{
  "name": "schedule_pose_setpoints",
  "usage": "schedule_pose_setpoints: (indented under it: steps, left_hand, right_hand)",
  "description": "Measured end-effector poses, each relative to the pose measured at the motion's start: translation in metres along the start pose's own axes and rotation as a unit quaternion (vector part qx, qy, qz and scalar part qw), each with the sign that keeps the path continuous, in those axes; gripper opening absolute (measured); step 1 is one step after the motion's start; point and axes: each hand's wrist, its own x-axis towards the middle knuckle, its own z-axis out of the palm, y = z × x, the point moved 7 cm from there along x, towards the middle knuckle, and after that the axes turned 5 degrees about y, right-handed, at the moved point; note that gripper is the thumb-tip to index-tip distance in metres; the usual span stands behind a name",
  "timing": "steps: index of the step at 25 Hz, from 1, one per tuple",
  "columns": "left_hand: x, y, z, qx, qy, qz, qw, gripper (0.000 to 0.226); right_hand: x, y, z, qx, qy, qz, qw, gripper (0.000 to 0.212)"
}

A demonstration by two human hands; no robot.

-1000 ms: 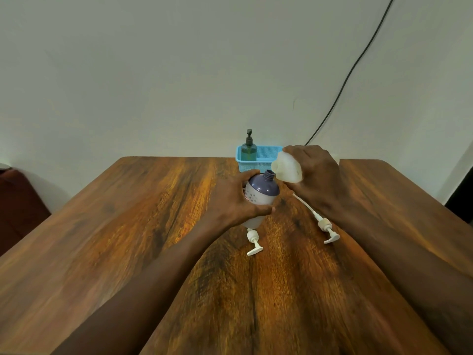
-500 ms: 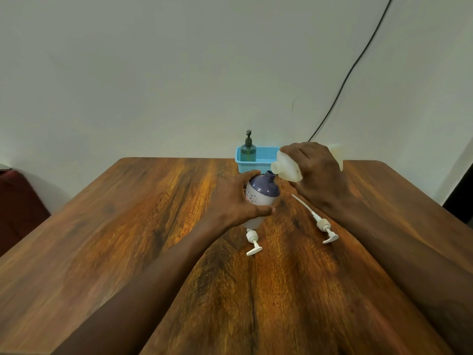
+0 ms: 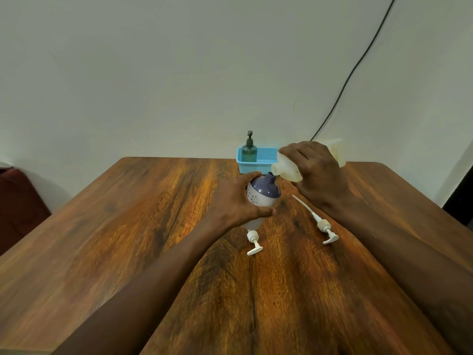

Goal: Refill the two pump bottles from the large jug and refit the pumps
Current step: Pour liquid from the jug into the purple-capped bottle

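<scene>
My left hand (image 3: 234, 201) grips a round purple-and-white bottle (image 3: 263, 194) with its neck open, tilted toward the right. My right hand (image 3: 314, 172) holds a pale translucent jug (image 3: 288, 170), tipped so its spout sits right at the bottle's mouth. Any liquid flow is too small to tell. Two white pumps lie on the wooden table (image 3: 128, 226): one pump (image 3: 253, 243) just in front of the bottle, the other pump (image 3: 325, 229) with its long tube to the right, under my right forearm.
A blue plastic basket (image 3: 266, 163) stands at the table's far edge with a dark green pump bottle (image 3: 249, 149) inside. A black cable (image 3: 353, 70) runs down the wall behind. A dark red seat (image 3: 18, 201) is at the left.
My right hand has raised the jug's rear end and tipped it further, bringing the spout down to the bottle's mouth. The left hand kept the bottle in place.
</scene>
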Motion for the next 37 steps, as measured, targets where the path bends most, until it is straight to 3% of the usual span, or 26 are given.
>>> schedule_pose_setpoints:
  steps: [37]
  left_hand:
    - [-0.004, -0.006, 0.005, -0.012, -0.010, -0.010, 1.000, 0.097]
  right_hand:
    - [0.002, 0.009, 0.008, -0.005, -0.032, -0.023, 0.999, 0.072]
